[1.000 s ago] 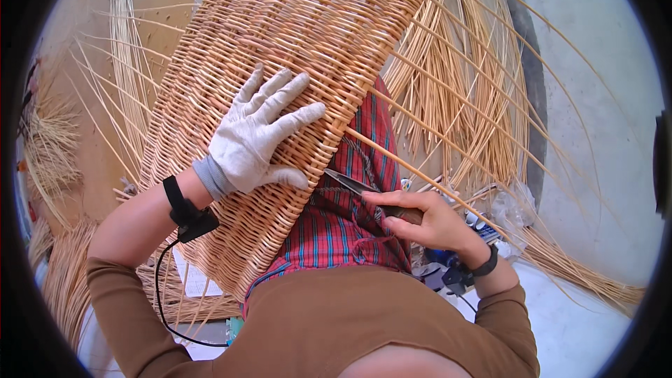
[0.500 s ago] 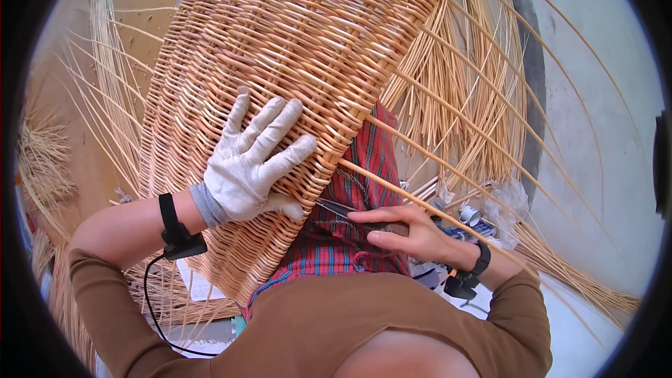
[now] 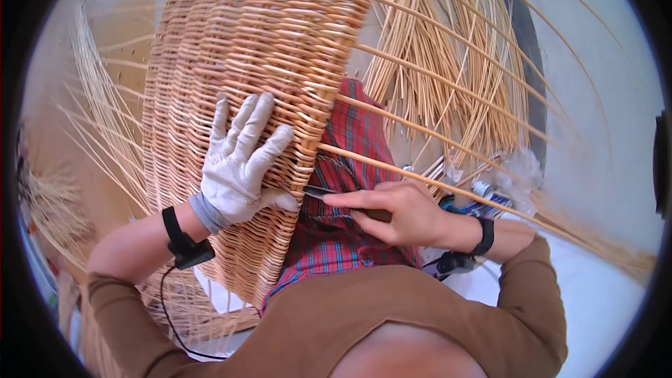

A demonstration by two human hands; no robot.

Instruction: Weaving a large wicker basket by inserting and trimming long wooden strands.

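A large woven wicker panel (image 3: 245, 42) in tan and brown rods leans over my lap. My left hand (image 3: 241, 157), in a white glove, lies with spread fingers on its face, the thumb close to the right edge. My bare right hand (image 3: 402, 211) grips a slim pointed metal tool (image 3: 316, 192) with a brown handle, mostly hidden in the fingers. The tool's tip meets the panel's edge just beside the gloved thumb; whether it is between the rods I cannot tell. A long rod (image 3: 392, 166) sticks out from that edge and passes above my right hand.
More long rods (image 3: 427, 126) fan out rightward from the panel's edge. Bundles of loose willow rods (image 3: 434, 63) lie on the floor at upper right. Thinner pale rods (image 3: 105, 98) spread at left. A clear plastic bag (image 3: 521, 168) and small items lie right of my lap.
The panel has swung left, its right edge now more upright, and my left hand has moved slightly left with it. My right hand has brought the tool left and slightly up along with the edge.
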